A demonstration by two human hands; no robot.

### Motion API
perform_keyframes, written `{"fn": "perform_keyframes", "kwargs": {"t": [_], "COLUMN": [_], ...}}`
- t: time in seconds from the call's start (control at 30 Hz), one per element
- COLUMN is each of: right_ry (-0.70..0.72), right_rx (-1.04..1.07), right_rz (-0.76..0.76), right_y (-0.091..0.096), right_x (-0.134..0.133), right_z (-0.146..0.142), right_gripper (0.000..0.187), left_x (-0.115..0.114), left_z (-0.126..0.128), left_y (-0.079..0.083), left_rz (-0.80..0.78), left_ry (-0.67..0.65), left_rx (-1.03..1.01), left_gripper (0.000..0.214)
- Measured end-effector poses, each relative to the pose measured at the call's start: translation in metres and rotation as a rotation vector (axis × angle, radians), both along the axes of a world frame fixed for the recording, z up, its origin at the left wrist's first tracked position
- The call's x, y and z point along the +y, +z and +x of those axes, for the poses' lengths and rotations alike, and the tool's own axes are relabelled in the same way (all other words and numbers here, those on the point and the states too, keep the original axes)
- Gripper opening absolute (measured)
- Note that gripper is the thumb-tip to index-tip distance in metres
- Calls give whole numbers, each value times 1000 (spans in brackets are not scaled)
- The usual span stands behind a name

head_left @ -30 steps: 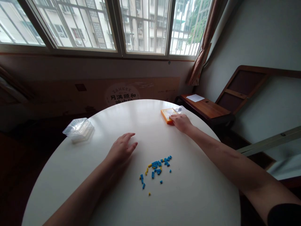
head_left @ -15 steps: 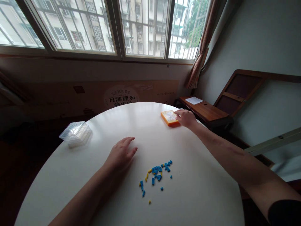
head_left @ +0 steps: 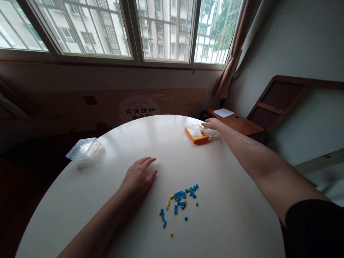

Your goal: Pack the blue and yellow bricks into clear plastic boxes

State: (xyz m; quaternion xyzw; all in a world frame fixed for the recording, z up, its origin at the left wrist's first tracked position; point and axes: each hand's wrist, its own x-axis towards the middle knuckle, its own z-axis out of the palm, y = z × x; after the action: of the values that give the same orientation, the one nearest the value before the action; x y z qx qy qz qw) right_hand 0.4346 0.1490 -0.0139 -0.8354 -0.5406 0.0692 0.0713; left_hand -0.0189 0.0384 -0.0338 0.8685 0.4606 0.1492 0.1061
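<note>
My left hand (head_left: 139, 175) lies flat on the round white table (head_left: 129, 136), fingers spread, holding nothing. Just right of it is a scatter of several tiny blue and yellow bricks (head_left: 180, 199). My right arm stretches far across the table. My right hand (head_left: 214, 124) rests at the table's far right edge, just beyond a small orange box (head_left: 196, 133), with its fingers stretched out over a clear plastic bag (head_left: 212, 134). The box lies flat, apart from the hand.
A clear plastic container (head_left: 85, 152) stands at the table's left edge. Past the right edge is a dark wooden side table (head_left: 238, 123) with a sheet of paper (head_left: 223, 112) on it. A window and a cardboard panel with printed characters lie behind.
My right hand has left the orange box and slid right and further back, onto the clear bag. The left hand has stayed put.
</note>
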Motion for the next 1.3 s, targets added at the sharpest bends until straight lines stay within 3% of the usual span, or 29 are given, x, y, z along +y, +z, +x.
{"fn": "perform_keyframes", "kwargs": {"t": [0.37,0.77,1.03,1.3], "right_ry": [-89,-50,93,172], "right_rx": [-7,1,3,6], "right_rz": [-123,25,127,93], "right_y": [-6,1,27,17], "right_x": [19,12,18,9], "right_z": [-2,-17,-50,-91], "right_gripper": [39,41,45,45], "left_x": [0,0,-2,-1], "left_z": [0,-2,1,1], "left_y": [-1,-4,0,-1], "left_rz": [20,27,27,26], "left_ry": [10,3,-4,-16], "left_rx": [27,59,90,133], "left_gripper": [53,50,48,47]}}
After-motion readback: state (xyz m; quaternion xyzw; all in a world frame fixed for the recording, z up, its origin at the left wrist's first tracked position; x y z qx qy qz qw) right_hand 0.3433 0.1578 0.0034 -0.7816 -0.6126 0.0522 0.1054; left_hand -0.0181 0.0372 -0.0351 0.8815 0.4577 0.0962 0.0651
